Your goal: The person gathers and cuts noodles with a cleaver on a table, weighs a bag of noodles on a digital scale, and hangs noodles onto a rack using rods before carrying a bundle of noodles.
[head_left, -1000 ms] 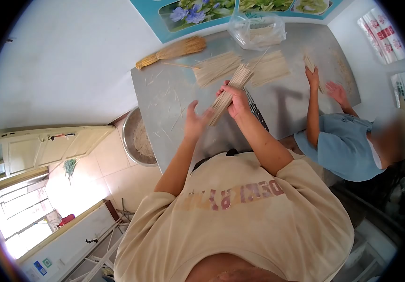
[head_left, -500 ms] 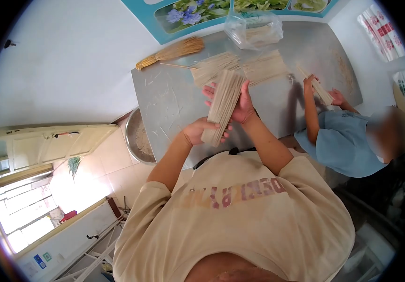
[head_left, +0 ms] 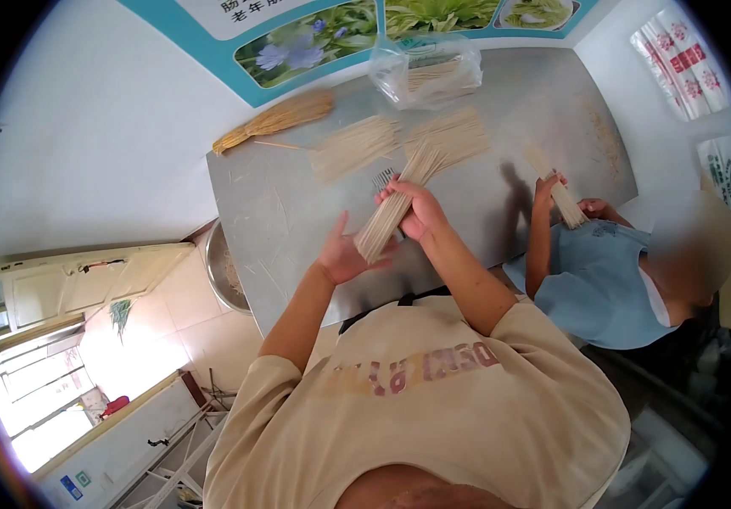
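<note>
A bundle of dry noodles (head_left: 399,199) slants over the near part of the metal table, its upper end fanned slightly. My right hand (head_left: 420,210) is closed around the middle of it. At the bundle's lower end, my left hand (head_left: 347,254) is open, thumb raised and palm turned toward the noodle ends. Its fingers are blurred and partly behind the bundle, so I cannot tell whether they touch it. Beyond my hands lie two flat spreads of noodles, the left one (head_left: 352,148) and the right one (head_left: 450,136).
The metal table (head_left: 289,229) has loose noodle strands on its left side. A straw brush (head_left: 276,119) and a plastic bag (head_left: 429,76) with noodles lie at the back. Left of the table stands a metal bowl (head_left: 219,267). A co-worker (head_left: 594,271) at right holds another noodle bundle (head_left: 565,199).
My left hand has opened from its grip on the bundle's lower part. My right hand has gone from supporting the bundle to wrapping around its middle. The view has shifted.
</note>
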Demonstrator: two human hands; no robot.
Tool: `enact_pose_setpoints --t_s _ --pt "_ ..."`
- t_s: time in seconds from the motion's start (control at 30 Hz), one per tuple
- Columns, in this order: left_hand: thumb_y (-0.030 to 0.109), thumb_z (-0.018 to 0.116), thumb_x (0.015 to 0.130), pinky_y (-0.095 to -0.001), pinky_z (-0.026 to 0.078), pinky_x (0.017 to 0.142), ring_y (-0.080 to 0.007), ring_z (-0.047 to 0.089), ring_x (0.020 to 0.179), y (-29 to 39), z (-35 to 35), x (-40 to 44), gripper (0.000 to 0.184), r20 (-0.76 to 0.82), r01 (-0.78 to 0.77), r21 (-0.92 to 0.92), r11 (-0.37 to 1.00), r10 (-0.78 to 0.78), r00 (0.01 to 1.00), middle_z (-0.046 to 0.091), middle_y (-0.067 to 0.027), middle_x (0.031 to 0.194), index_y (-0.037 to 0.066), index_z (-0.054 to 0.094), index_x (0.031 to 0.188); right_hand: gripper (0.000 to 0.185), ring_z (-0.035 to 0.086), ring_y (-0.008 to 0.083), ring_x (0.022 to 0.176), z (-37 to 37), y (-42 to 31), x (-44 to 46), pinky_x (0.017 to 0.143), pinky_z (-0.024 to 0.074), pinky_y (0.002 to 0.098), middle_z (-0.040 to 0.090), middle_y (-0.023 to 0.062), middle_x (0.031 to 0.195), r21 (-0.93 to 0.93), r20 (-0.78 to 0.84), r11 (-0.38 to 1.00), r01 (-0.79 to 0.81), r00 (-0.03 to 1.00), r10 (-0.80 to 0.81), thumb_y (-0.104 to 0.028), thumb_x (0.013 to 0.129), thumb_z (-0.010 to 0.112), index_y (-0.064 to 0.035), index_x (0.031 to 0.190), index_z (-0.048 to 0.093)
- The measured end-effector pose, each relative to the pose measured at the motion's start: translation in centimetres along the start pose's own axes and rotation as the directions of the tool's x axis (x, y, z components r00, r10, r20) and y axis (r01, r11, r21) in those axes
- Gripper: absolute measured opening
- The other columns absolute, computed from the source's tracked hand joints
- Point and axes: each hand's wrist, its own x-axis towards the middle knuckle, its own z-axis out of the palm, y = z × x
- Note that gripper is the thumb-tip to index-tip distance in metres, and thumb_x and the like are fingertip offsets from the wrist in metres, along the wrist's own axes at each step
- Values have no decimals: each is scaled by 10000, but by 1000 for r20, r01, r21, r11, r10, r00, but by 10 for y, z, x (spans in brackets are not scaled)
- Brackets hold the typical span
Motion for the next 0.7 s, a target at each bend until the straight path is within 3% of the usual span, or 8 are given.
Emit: enact_pose_setpoints --t_s 0.07,0.17,0.3,0.43,0.5,0.57,0.63,0.7 --pt "568 301 995 -541 370 1089 -389 503 1242 0 -6 23 657 -213 -356 -387 851 293 932 516 -209 1337 9 453 1307 158 600 227 802 -1 -10 12 915 513 426 586 67 844 -6 -25 997 79 997 -79 -29 866 644 -49 989 548" --pt "563 295 994 -505 347 1105 -357 436 1318 21 4 62 717 -433 -514 -431 742 329 839 466 -188 1417 -19 385 1403 166 601 242 815 -1 -8 33 871 506 408 589 63 821 -14 -21 987 158 987 -158 -23 866 639 -57 994 540" --pt "512 330 1003 -503 367 1091 -346 458 1300 44 24 68 662 -475 -584 -425 692 378 794 486 -182 1393 -18 386 1395 61 597 251 818 1 -56 69 850 505 387 602 80 791 93 24 994 53 998 -56 -64 891 623 -55 904 563" --pt "358 466 992 -485 410 1054 -291 539 1212 62 -20 80 391 -635 -567 -54 822 410 655 561 -144 1262 33 509 1205 116 596 241 813 4 -135 132 843 514 382 605 86 761 253 154 965 -72 987 33 -75 905 596 -44 795 575" --pt "298 541 966 -456 437 1005 -251 569 1161 81 -19 93 299 -656 -545 379 748 632 412 602 -98 1189 62 555 1149 102 596 240 809 6 -163 168 850 519 383 608 82 756 312 137 948 -63 990 21 -57 895 594 -27 798 580" --pt "205 634 911 -436 454 962 -236 594 1098 115 -3 109 277 -610 -532 503 681 716 339 623 -56 1132 64 569 1141 138 600 238 761 2 -182 204 865 536 405 610 95 763 422 156 897 -132 985 72 -74 888 605 -16 767 571" --pt "144 718 826 -421 463 955 -257 577 1111 153 12 136 408 -285 -237 920 314 947 150 601 -75 1178 46 548 1184 140 601 255 788 -1 -198 233 867 535 408 612 102 770 406 144 908 -107 988 52 -77 886 604 -11 766 574" --pt "155 785 749 -440 439 995 -309 509 1203 188 25 167 562 -6 96 995 -5 993 120 534 -129 1268 51 522 1235 143 602 273 814 -12 -209 263 869 533 410 614 109 777 392 128 916 -82 991 33 -81 885 603 -7 766 577"
